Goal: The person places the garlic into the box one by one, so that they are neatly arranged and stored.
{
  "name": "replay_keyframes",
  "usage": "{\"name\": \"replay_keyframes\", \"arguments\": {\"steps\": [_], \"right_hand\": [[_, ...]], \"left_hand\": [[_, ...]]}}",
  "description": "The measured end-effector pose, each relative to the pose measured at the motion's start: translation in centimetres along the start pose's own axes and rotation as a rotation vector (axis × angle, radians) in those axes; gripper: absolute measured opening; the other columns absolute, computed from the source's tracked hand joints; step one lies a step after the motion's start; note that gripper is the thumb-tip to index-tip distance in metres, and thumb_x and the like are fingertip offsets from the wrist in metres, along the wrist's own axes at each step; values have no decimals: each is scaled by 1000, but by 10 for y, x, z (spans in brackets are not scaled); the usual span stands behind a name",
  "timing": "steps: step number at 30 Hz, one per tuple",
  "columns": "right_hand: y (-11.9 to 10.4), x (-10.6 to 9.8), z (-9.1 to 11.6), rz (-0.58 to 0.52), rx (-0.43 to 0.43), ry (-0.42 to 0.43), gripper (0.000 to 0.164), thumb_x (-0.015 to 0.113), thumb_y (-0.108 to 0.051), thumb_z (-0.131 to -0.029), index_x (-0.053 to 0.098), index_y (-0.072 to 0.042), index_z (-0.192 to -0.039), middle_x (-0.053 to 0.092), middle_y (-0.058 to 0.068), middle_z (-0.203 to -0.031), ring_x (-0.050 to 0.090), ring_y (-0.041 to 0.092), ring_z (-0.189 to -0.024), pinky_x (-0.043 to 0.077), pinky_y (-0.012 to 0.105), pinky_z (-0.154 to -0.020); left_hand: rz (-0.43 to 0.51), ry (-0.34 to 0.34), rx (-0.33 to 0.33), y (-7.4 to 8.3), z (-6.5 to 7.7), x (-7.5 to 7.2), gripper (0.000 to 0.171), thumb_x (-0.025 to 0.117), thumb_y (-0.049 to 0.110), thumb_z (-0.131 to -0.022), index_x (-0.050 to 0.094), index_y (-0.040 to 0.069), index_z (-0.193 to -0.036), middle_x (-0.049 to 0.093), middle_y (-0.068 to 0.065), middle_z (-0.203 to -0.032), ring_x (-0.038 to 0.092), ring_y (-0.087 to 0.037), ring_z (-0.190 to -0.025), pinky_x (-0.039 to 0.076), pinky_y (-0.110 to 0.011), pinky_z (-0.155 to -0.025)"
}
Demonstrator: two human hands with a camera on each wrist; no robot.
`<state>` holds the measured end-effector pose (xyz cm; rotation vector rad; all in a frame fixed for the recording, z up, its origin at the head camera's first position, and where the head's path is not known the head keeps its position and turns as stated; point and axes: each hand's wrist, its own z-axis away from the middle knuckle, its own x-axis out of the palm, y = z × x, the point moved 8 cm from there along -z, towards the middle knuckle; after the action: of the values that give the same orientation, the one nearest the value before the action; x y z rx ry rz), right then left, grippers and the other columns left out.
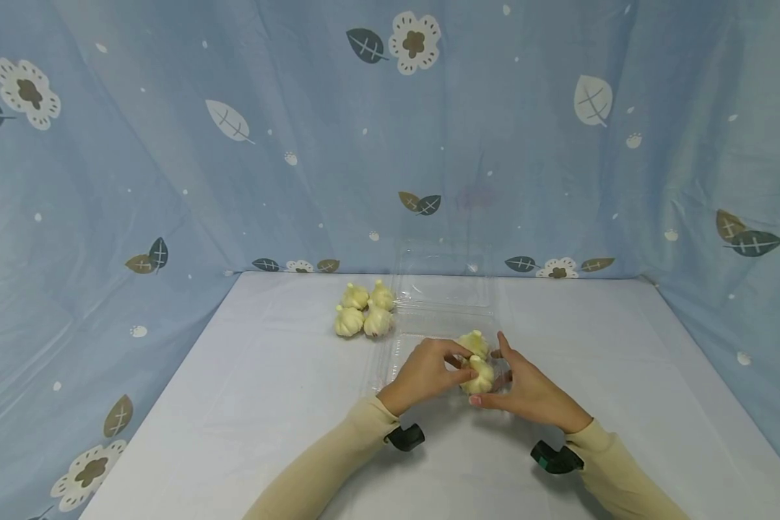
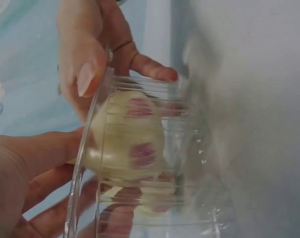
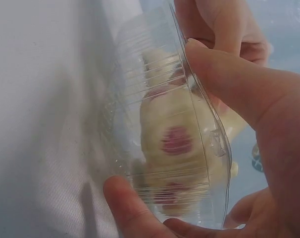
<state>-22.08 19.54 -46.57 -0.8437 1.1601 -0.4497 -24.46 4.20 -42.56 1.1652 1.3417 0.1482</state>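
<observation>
My left hand (image 1: 425,370) reaches over a clear plastic clamshell box (image 1: 422,319) and pinches a garlic bulb (image 1: 479,377) at the box's front right. Through the ribbed wall, the left wrist view shows that bulb's purple-marked base (image 2: 127,134), with fingers behind it. Just beyond lies a second garlic bulb (image 1: 473,342), inside the box. My right hand (image 1: 533,388) holds the box's front right corner, thumb along the front rim and fingers by the right side. In the right wrist view, the purple-marked garlic (image 3: 175,134) shows through the plastic wall.
Several garlic bulbs (image 1: 378,321) sit in a cluster left of the box. The box's transparent lid (image 1: 438,285) stands folded back toward the curtain (image 1: 338,166). A white cloth (image 1: 247,397) covers the table.
</observation>
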Motion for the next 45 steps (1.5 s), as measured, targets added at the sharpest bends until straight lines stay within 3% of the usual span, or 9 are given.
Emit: {"name": "replay_keyframes", "arguments": {"steps": [29, 37, 45], "right_hand": [[2, 2, -1, -14, 3, 0, 131, 85, -46, -84, -10, -4, -165, 34, 25, -161, 66, 20, -105, 56, 33, -74], [1, 2, -1, -15, 4, -2, 131, 85, -46, -84, -10, -4, -165, 34, 25, -162, 67, 20, -106, 56, 33, -73], [1, 1, 0, -8, -2, 2, 131, 85, -46, -84, -10, -4, -165, 35, 23, -161, 68, 19, -105, 56, 31, -72]], "left_hand": [[-70, -45, -60, -7, -5, 10, 23, 84, 20, -88, 81, 11, -110, 81, -1, -109, 76, -8, -85, 53, -11, -67], [-76, -56, -75, -7, -4, 9, 25, 83, 21, -89, 81, 12, -111, 80, 0, -110, 76, -6, -84, 53, -11, -66], [-147, -54, -85, -7, -3, 3, 31, 83, 30, -88, 80, 18, -117, 79, 4, -118, 75, -5, -88, 53, -14, -67]]}}
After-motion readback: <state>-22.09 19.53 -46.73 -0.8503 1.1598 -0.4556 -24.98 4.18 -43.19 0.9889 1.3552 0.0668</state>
